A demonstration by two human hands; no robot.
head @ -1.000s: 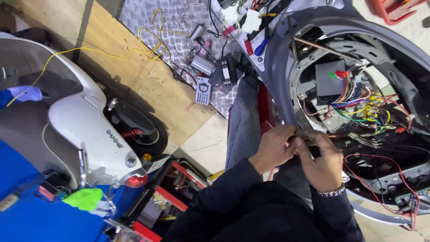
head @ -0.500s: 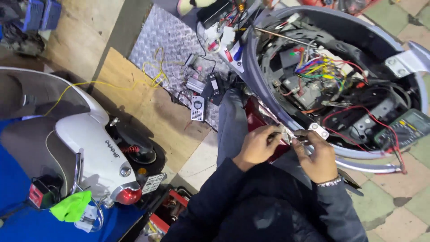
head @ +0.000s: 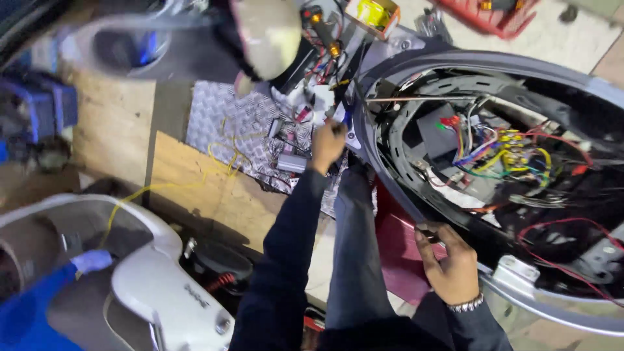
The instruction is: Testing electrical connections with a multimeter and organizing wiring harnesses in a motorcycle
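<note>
Head view: the left hand [head: 327,146] is stretched out over the silver tread plate [head: 224,120], fingers curled together among the small parts and connectors [head: 292,140] lying there; what it grips, I cannot tell. The right hand [head: 450,265] sits low at the rim of the opened grey scooter body [head: 416,62], fingers pinched on a small dark piece [head: 426,232] right at that edge. Inside the shell, a tangle of coloured wires [head: 500,153] lies well apart from both hands. Far left, a blue-gloved hand [head: 91,260] of another person rests on a white scooter [head: 149,286]
</note>
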